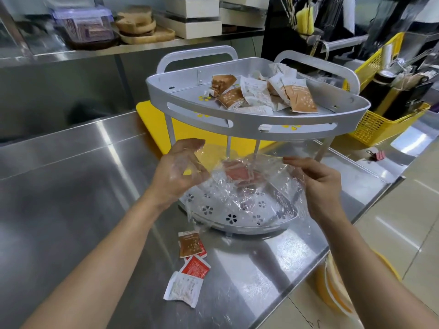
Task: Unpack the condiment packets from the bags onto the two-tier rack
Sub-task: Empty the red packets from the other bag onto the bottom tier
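— Hands, ours: holding what?
— We log left hand [177, 172] and right hand [318, 184] each pinching the clear plastic bag [237, 198], red packets [237, 173] inside, over the lower tier of the two-tier rack [213, 115]. Brown packets [301, 96]: its top tier. Loose packets [190, 262]: before it.

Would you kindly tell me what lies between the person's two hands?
In the head view, a crinkled clear plastic bag holding red condiment packets stretches between the left hand and the right hand.
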